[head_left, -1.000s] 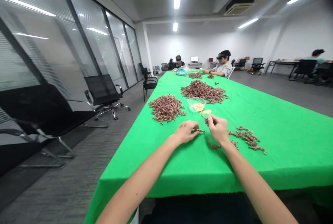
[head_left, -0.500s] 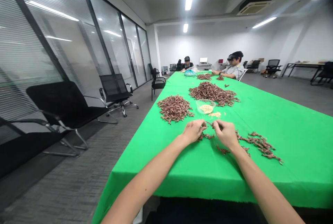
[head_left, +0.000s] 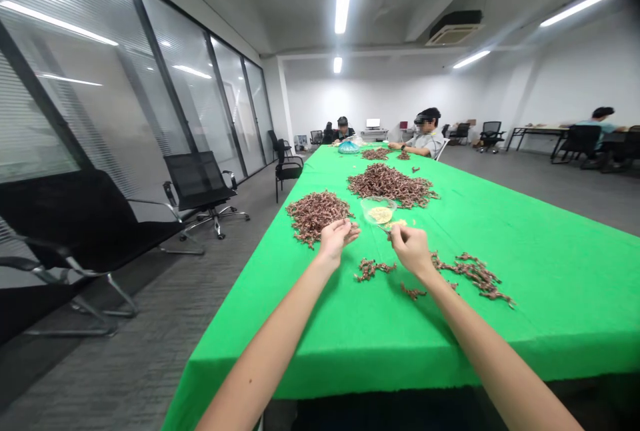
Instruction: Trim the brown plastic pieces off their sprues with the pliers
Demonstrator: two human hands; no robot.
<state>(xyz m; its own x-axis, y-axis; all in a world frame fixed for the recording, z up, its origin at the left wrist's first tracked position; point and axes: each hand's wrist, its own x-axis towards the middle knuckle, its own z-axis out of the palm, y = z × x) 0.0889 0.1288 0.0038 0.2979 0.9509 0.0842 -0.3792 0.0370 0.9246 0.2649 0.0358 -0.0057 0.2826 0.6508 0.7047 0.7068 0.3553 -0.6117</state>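
Note:
My left hand (head_left: pixel 338 241) is at the right edge of a heap of small reddish-brown, twisted dried pieces (head_left: pixel 316 212), with its fingers stretched out. Nothing is plainly visible in it. My right hand (head_left: pixel 411 248) is closed around a thin metal tool (head_left: pixel 384 229), its tip pointing to the left; the grip hides most of it. Just beyond stands a clear plastic bowl (head_left: pixel 367 208) with pale yellow bits (head_left: pixel 381 215) inside. More pale bits (head_left: pixel 399 223) lie beside the bowl. A small cluster of brown pieces (head_left: pixel 371 269) rests on the cloth below and between my hands.
A larger brown heap (head_left: pixel 390 184) lies behind the bowl, and loose brown pieces (head_left: pixel 475 273) spread right of my right hand. Green cloth (head_left: pixel 550 251) covers the long table. Farther off are a blue bag (head_left: pixel 349 147) and two seated people at the table. Chairs (head_left: pixel 197 181) line the left.
My left hand has moved left, away from my right hand, to the brown heap, and its fingers have opened. My right hand keeps the tool. The view has shifted right.

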